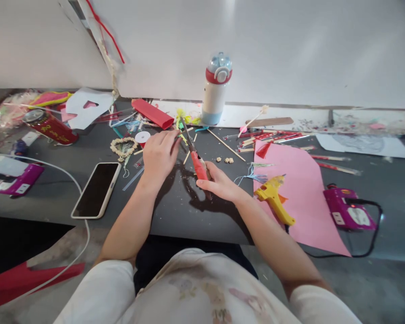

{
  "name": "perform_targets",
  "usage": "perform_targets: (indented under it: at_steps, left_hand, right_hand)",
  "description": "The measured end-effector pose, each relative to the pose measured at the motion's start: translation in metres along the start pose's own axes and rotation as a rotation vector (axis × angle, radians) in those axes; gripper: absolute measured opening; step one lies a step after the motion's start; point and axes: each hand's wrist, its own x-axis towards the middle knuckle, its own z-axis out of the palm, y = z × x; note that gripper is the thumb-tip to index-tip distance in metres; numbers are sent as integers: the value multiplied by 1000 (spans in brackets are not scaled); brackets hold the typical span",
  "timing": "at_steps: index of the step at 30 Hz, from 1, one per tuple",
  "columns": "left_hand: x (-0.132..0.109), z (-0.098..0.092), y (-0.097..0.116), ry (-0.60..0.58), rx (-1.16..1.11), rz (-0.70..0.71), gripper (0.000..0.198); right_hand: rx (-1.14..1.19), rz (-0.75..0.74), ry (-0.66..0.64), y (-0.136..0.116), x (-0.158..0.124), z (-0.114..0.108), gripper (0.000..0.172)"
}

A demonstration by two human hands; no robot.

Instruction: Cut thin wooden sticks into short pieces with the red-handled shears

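Observation:
My right hand (221, 181) is closed around red-handled pliers (198, 165), whose long dark jaws point up and away from me over the dark table. Close to the jaws, my left hand (160, 155) has its fingers pressed together; whatever small thing they may pinch is hidden. Just beyond the fingertips lie yellow-green scraps (185, 118). A white spool (142, 137) and a heart-shaped ring of beads (123, 148) with a tassel rest left of my left hand. Small beige pieces (228, 160) lie to the right of the pliers.
A white bottle (214, 96) stands at the back. To the right are pink paper (303, 198), a yellow glue gun (275, 198) and a purple power box (349, 209) with a black cable. A phone (97, 191) and a red can (52, 127) lie to the left.

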Motion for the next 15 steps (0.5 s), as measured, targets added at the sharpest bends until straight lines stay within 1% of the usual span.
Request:
perform_targets:
  at_steps: [3,7,11,15]
  left_hand:
    - [0,-1,-4,19,-13,-15,29]
    - [1,-1,-11,29,7,39,32]
    - [2,-4,-16,-15,-27,52,35]
    - [6,-9,-17,-73,-89,32,34]
  right_hand:
    - [-30,18,-18,-7,-3,0,50]
    - [-32,23,-31,-11,-4,-1,50]
    - [2,27,-51,-11,-4,1,54]
    - [-20,30,-52,-12,-4,1,55]
